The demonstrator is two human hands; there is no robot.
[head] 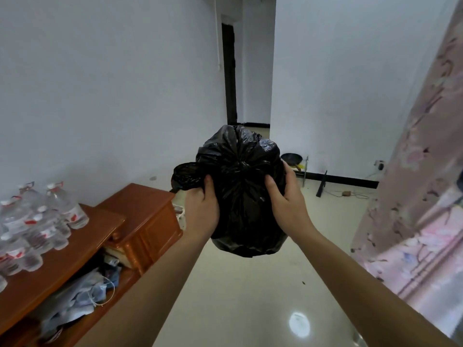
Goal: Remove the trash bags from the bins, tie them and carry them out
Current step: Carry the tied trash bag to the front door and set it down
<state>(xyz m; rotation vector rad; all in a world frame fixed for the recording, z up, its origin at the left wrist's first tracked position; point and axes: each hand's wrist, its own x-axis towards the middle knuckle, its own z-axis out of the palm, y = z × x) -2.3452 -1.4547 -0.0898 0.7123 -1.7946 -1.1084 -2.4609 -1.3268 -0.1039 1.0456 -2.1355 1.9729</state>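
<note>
bottles (50,216): clear, capped, on counter; far L of the L hand and lower.
counter (140,209): brown wood, just L of and below the L forearm; not touching the bag.
loose ear (185,175): flap of bag film, sticks out L from the bag top, just above the L hand.
left hand (203,199): clenched round the root of the loose ear, knuckles against the bag's L flank.
doorway (229,71): dark, beyond both hands, straight ahead past the bag.
gathered neck (239,162): film puckers to one centre pt, btwn hands and a little above them. Knot done or not: cannot tell.
trash bag (243,221): black, full, held up off the floor btwn both hands. Long axis approx vertical, neck up, belly hanging below the hands.
right hand (283,196): grasping the R flank, thumb on the front, fingers wrapped round the side.
key relation (judgement): bag centred, both hands equally near. The only free ear lies L, in the L hand; no matching ear seen R, so the tie prob. needs R to find film near the neck.
curtain (413,171): floral, pink, well R of the R arm.
</note>
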